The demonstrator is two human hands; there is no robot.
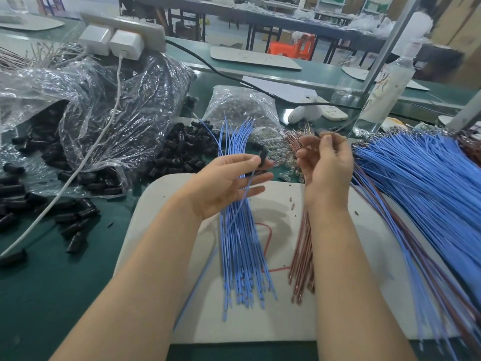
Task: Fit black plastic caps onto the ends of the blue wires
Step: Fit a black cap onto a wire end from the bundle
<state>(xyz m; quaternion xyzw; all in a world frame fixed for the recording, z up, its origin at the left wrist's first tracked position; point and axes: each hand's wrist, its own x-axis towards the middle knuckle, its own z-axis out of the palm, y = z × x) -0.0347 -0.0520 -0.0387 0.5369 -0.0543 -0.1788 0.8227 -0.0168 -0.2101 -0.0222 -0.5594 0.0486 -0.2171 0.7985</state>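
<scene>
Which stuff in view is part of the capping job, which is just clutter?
Job: black cap pinched in left hand; blue wires; loose black caps.
Lying about: brown wires; bag of clear bulbs; power strip; bottle.

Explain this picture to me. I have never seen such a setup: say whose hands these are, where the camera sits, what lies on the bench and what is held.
No machine here: a person works with bare hands, filmed by a camera worn on their head, looking down. The left hand pinches a black cap in its grip, with one blue wire crossing its palm. The right hand pinches a thin dark wire, which is blurred. On the white board lie a bundle of blue wires and brown wires. On the green bench, loose black caps spill from a plastic bag.
</scene>
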